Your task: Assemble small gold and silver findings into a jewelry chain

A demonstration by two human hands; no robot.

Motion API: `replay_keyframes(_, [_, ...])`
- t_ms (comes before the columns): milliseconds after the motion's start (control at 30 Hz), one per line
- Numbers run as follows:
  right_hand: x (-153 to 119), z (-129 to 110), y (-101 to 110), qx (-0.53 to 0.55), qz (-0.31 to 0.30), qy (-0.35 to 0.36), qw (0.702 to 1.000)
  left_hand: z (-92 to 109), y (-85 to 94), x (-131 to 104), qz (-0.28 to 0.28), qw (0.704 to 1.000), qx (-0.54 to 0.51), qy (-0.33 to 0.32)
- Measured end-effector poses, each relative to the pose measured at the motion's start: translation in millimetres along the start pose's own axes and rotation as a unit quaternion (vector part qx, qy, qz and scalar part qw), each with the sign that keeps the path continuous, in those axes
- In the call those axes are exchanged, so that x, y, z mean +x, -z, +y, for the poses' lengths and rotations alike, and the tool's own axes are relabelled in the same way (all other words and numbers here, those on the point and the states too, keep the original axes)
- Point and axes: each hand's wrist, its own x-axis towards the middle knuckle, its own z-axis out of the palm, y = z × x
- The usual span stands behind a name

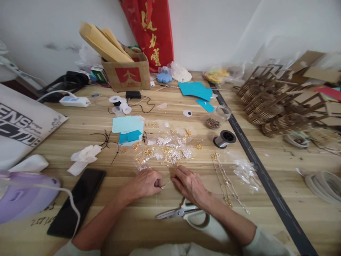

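A short chain (167, 184) is stretched between two hands, over the tabletop (170, 115) and toward its near edge. One end is pinched by the closed fingertips of the left hand (146, 183); the other is gripped by the right hand (191, 184). Scissors (181, 212) are laid closer to the near edge — beside the right forearm. Just beyond the hands, small bags (176, 154) of gold and silver pieces are spread. Longer chains (226, 181) are laid to the right, and a phone (80, 195) toward the left near corner.
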Motion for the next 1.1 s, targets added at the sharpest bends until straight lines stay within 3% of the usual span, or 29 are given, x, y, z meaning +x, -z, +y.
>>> replay_keyframes(233, [-0.1,8.9,9.9,0.065,0.022,-0.016,0.998,-6.6,7.5,-2.5,-0.013,0.999,-0.030,-0.013])
replay_keyframes(433, [-0.1,19.4,24.3,0.092,0.004,-0.020,0.996,-8.2,9.2,2.6,0.069,0.996,-0.048,0.005])
replay_keyframes(667, [-0.9,20.1,34.1,0.086,-0.062,-0.004,0.994,-13.4,-8.4,9.5,0.087,0.990,0.046,-0.103])
replay_keyframes(833, [-0.9,17.4,33.4,0.079,-0.064,0.011,0.995,-12.0,-10.0,9.2,0.084,0.985,0.071,-0.131])
replay_keyframes(1100, [-1.7,16.7,24.4,-0.019,-0.057,0.025,0.998,-11.3,-15.0,13.3,0.111,0.978,0.095,-0.147])
